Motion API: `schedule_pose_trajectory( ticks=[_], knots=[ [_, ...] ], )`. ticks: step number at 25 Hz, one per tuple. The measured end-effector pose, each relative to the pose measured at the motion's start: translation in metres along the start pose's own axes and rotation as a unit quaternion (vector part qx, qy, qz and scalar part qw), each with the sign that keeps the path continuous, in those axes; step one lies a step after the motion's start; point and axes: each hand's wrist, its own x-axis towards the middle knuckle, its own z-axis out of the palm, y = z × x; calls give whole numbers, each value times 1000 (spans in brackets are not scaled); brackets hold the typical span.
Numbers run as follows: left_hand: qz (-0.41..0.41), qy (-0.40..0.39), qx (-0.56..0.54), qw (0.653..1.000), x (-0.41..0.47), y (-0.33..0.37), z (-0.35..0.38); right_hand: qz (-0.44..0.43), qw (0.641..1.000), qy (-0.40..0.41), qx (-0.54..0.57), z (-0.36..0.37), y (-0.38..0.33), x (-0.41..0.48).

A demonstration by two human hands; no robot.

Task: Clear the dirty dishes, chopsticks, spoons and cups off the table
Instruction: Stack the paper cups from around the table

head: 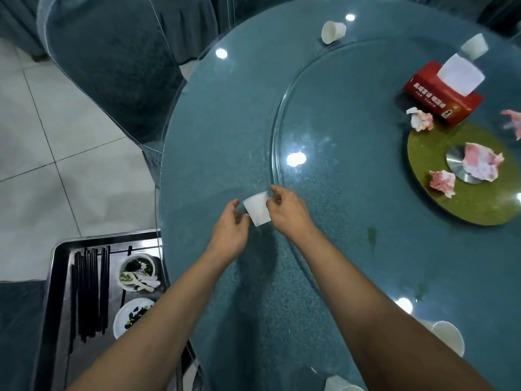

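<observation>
White cup (257, 208) (tilted) over teal table (225, 122), right hand (290, 213) fingers pinching it, left hand (229, 224) fingers gripping its base

Round teal table (220, 122), glass turntable (338, 122), tipped white cup (333, 31)

Single head cam, wide-angle, facing fwd & down, close over near edge of round table (225, 122)
</observation>
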Motion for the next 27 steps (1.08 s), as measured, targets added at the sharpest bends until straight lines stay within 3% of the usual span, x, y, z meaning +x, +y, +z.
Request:
schedule_pose_trajectory(
  ticks=[7, 16, 27],
  knots=[
    [-47, -28, -87, 995, 14, -5, 10, 22, 999, -29, 25, 9, 10, 7],
    [18, 13, -157, 987, -15, -4, 12, 33, 984, 52, 168, 2, 25, -31],
    [100, -31, -134, 985, -116, 7, 39, 40, 941, 116, 314, -28, 86, -132]
  ],
)
